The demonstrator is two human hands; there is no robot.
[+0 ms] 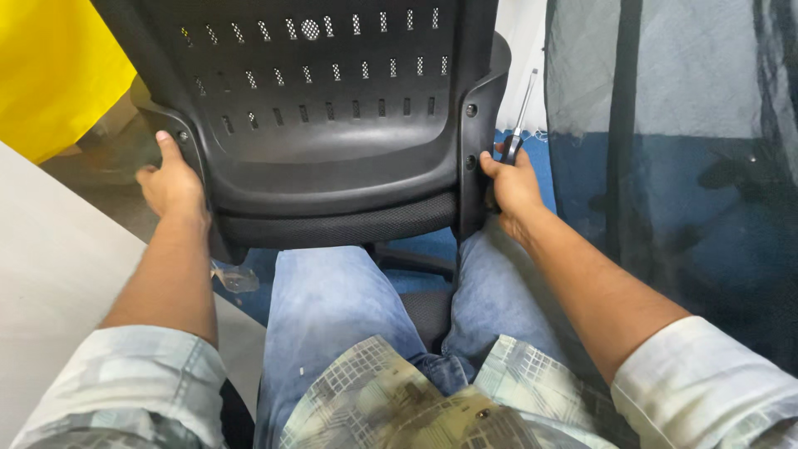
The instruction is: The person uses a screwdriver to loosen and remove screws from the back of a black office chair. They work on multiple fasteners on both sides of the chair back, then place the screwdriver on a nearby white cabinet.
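Chair back [332, 125], black slotted plastic; left hand [173, 185] fingers grip edge, right hand [513, 185] fingers hold screwdriver [519, 116].

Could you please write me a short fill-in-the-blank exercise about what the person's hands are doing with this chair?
1. Both hands grip the sides of a black office ____.
2. The right hand also holds a ____.
3. The left hand rests beside a ____ in the plastic frame.

Missing words: chair; screwdriver; screw

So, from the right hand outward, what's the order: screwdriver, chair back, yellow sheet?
1. Screwdriver: held in the right hand, shaft pointing up.
2. Chair back: right beside that hand, at its left.
3. Yellow sheet: far left, past the chair.
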